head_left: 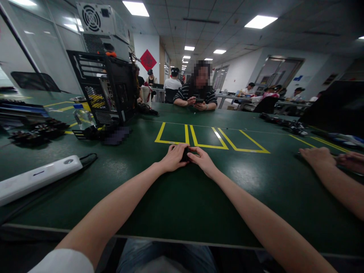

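Note:
Both of my hands meet over the middle of the green table (187,204), just on the near side of the yellow taped outlines. Between them is a small black object (185,154), mostly covered by fingers, so its kind cannot be made out. My left hand (174,157) curls around its left side, thumb toward me. With thumb and fingers closed on its right side, my right hand (202,160) also grips it. The object appears low at the tabletop; whether it touches the surface is unclear.
At left stand an opened computer case (110,89) with a power supply (101,22) on top, a water bottle (83,116) and a white power strip (42,178). Another person's hand (320,157) works at right. Opposite, a person in stripes (196,93) holds a phone. Cables (284,123) lie at right.

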### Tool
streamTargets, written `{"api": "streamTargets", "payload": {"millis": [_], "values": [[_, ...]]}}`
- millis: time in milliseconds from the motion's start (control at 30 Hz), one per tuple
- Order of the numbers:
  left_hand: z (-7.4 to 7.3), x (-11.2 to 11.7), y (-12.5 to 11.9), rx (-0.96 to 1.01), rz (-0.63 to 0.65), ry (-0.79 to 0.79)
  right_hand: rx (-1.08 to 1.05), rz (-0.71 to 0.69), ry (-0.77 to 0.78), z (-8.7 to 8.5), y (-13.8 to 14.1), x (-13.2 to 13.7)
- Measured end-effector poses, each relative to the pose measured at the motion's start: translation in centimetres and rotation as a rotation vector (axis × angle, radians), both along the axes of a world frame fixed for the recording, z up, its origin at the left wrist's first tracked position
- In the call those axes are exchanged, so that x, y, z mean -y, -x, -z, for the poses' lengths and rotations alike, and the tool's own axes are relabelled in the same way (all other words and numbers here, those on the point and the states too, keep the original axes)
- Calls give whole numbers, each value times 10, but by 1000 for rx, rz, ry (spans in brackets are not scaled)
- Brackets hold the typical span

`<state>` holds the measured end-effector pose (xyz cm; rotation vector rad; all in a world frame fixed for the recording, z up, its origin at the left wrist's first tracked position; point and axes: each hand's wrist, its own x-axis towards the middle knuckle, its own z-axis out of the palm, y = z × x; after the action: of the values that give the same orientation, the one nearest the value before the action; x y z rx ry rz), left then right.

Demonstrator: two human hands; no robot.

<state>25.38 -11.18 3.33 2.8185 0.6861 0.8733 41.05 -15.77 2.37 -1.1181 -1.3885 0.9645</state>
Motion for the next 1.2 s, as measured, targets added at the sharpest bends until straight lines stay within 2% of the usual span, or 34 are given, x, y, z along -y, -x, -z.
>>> {"api": "streamTargets", "payload": {"millis": [267, 567, 733, 867, 933, 1200], "values": [[3, -2, -2, 9, -12, 12, -53, -76, -38, -3, -2, 2], [1, -1, 0, 5, -6, -5, -103, 9, 26, -2, 2, 0], [1, 0, 0, 8, 1, -1, -81, -38, 75, -1, -2, -3], [0, 0, 0, 3, 9, 9, -74, -79, -7, -2, -4, -1], [0, 0, 0, 5, 9, 12, -71, -78, -38, -2, -4, 0], [1, 0, -1, 11, 2, -3, -141, -33, 38, -2, 0, -1]]}}
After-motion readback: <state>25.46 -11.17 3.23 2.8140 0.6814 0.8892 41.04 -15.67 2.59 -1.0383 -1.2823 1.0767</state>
